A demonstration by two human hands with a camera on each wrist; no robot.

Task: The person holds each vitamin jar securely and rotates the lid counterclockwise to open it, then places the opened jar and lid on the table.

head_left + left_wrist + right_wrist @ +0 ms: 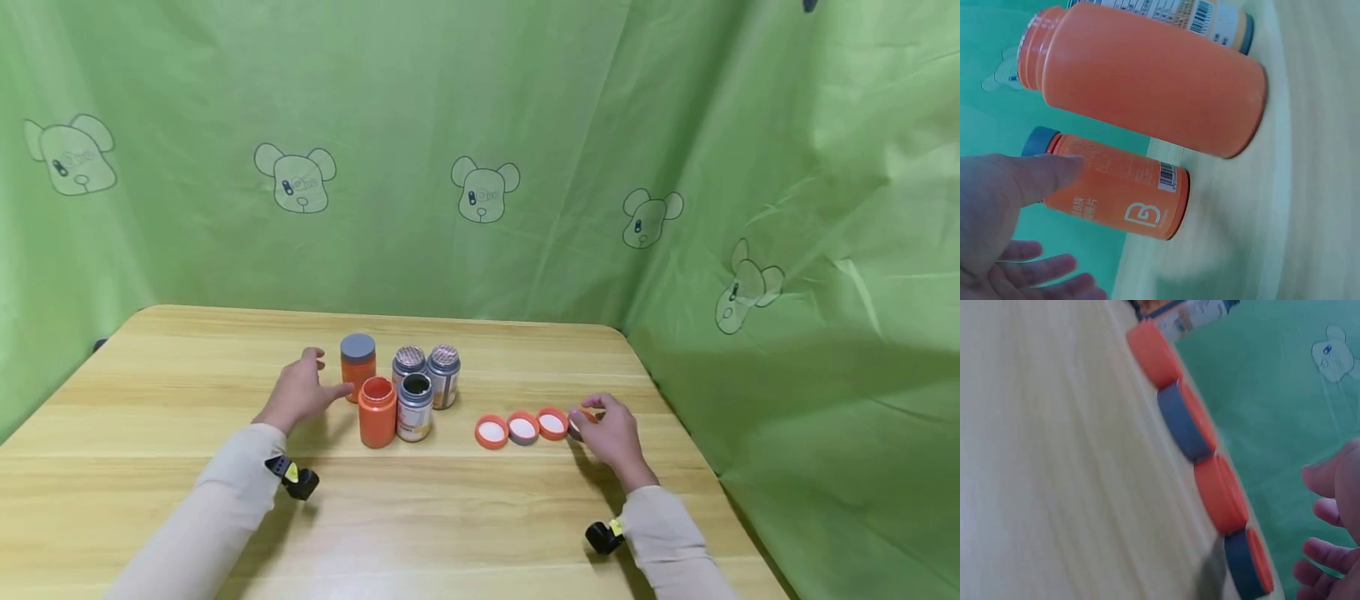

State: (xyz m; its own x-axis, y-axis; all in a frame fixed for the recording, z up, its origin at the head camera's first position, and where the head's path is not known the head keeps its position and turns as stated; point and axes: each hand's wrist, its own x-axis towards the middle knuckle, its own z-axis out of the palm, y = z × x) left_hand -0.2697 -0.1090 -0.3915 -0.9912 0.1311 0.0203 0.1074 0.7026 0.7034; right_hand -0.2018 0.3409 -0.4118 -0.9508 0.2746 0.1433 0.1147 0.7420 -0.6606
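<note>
My left hand (300, 393) is spread beside an orange bottle (358, 372) with a grey lid, its thumb overlapping the bottle in the left wrist view. An uncapped orange bottle (377, 425) stands in front of that one. To its right is an uncapped grey bottle (414, 418) with a white label. Over at the right, my right hand (615, 435) hovers by the last lid of a row, a grey one (1246, 565), with fingers loosely bent and apart from it in the right wrist view. The row's other lids are orange (491, 442), grey (522, 428) and orange (552, 424), insides up.
Two grey bottles with foil-covered tops, one left (408, 360) and one right (444, 385), stand behind the uncapped grey bottle. Everything sits on a wooden table (420, 517). Green sheeting (390, 100) with bear-head prints hangs behind and to the right.
</note>
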